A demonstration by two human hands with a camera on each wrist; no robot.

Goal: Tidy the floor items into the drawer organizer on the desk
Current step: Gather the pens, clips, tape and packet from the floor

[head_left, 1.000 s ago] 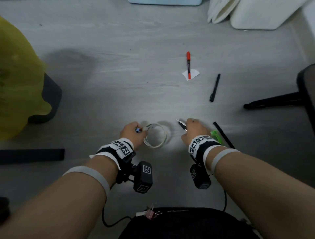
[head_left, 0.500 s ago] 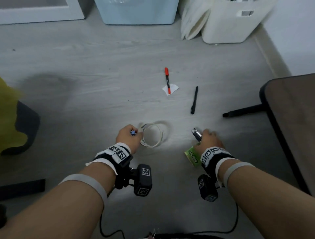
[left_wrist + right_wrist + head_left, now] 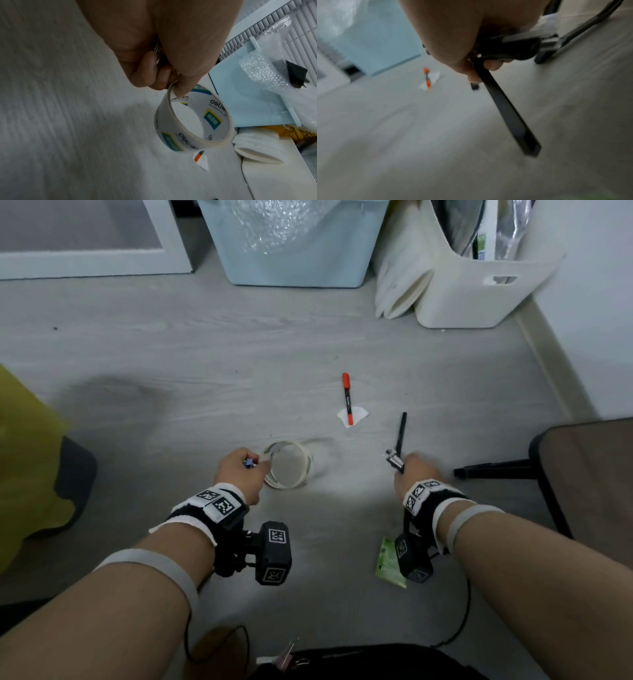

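My left hand [image 3: 255, 465] pinches the rim of a near-empty clear tape roll [image 3: 287, 469] and also holds a small blue item [image 3: 249, 463]. In the left wrist view the tape roll [image 3: 193, 124] hangs from the left hand [image 3: 171, 86] just above the floor. My right hand [image 3: 406, 465] grips a small black-and-silver object [image 3: 394, 460]. The right wrist view shows that hand [image 3: 481, 70] also holding a flat black strip [image 3: 505, 112] that hangs down. On the floor lie a red marker [image 3: 347, 398] on a white paper scrap [image 3: 358, 416], a black pen [image 3: 400, 433] and a green packet [image 3: 388, 563].
A light-blue bin [image 3: 294, 244] and a white basket [image 3: 479, 285] stand at the back wall. A dark chair seat [image 3: 582, 474] with a black leg [image 3: 493, 472] is at the right. A yellow object [image 3: 24, 467] sits at the left.
The view has tilted up. My right hand has moved right with the black strip, which was on the floor before. The green packet now lies behind that wrist. My left hand keeps the tape roll.
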